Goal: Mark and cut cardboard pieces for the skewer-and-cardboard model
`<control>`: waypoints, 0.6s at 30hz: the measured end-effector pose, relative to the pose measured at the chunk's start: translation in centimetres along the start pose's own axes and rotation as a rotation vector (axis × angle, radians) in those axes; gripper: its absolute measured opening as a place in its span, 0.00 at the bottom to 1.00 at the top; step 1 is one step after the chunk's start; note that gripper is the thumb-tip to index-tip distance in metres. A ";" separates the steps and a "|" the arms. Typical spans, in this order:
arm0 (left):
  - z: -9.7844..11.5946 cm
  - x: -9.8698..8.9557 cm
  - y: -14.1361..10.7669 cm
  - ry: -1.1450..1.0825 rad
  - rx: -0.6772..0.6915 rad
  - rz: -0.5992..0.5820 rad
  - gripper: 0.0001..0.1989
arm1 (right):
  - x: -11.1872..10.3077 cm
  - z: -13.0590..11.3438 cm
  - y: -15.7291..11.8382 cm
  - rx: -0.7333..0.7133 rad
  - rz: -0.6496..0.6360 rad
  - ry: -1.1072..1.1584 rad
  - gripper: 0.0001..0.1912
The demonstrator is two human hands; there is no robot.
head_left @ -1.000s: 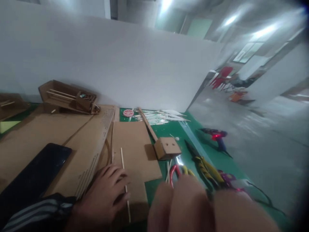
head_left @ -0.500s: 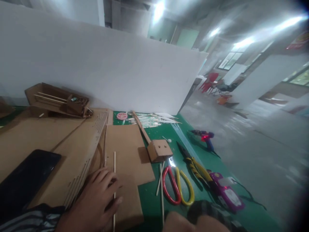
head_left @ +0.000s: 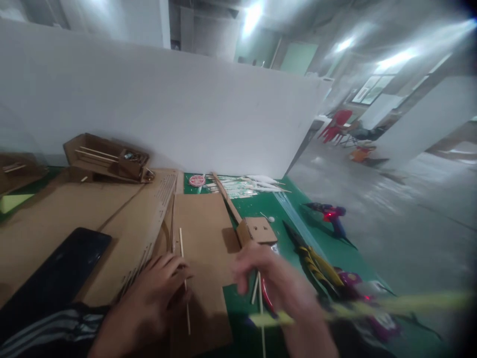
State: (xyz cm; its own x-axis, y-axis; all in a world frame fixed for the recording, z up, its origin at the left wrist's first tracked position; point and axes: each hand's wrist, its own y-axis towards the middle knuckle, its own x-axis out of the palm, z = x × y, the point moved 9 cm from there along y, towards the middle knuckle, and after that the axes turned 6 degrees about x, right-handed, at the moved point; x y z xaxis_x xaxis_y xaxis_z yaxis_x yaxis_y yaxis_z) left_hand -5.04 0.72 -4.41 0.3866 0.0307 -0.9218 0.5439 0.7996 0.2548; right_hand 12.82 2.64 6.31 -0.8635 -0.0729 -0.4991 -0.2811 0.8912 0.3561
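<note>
Here, a thin wooden stick [head_left: 182, 243] lies lengthwise over a flat cardboard panel [head_left: 204, 223], just in from the panel's left edge. It is pale, cream-coloured, straight and very slender, leaning a little, and it stands out clearly against the brown board. One end points away from the person, beyond the fingers, and the other reaches back past the thumb; the middle is partly covered by the left hand [head_left: 156, 288], which grasps it with bent fingers and thumb.

The right hand [head_left: 278, 273] is blurred, its fingers curled in front of a small cardboard block [head_left: 259, 229] with two dark holes in its top; whether it grasps anything I cannot tell. A smeared yellow strip [head_left: 402, 304] runs across the view at that wrist, too blurred to identify. Below the right hand, more pale sticks [head_left: 262, 330] lie on the green tabletop [head_left: 238, 313], next to a red handle [head_left: 267, 298] that is mostly hidden.

Pliers with yellow-and-black grips [head_left: 316, 263] rest farther right, near a glue gun [head_left: 333, 215] showing a red light. A dark phone-like slab [head_left: 63, 268] lies left of the left hand, on a larger cardboard sheet [head_left: 119, 214].
</note>
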 end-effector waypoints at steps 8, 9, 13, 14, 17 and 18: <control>-7.3 -0.5 4.3 0.077 -0.052 -0.035 0.18 | 8.3 8.1 0.1 0.144 -0.365 -0.002 0.23; -8.1 -0.6 5.2 0.088 -0.062 -0.023 0.18 | 8.5 8.4 0.2 0.140 -0.373 0.024 0.23; -10.0 0.3 7.6 0.105 -0.081 0.014 0.17 | 8.6 8.6 0.2 0.105 -0.357 0.059 0.22; -10.1 0.7 7.9 0.103 -0.077 0.019 0.17 | 8.4 8.5 0.1 0.097 -0.344 0.057 0.21; -10.3 1.7 8.1 0.089 -0.074 0.036 0.18 | 8.3 8.4 -0.1 0.077 -0.315 0.052 0.19; -10.4 1.9 8.0 0.084 -0.079 0.043 0.18 | 8.3 8.4 -0.2 0.070 -0.311 0.053 0.18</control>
State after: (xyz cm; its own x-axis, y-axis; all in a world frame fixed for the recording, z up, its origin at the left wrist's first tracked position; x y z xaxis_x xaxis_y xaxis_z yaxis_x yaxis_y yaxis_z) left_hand -7.67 13.41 -7.11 0.3423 0.1135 -0.9327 0.4669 0.8409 0.2737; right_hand 9.22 5.60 -4.51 -0.7617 -0.3685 -0.5329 -0.5073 0.8509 0.1366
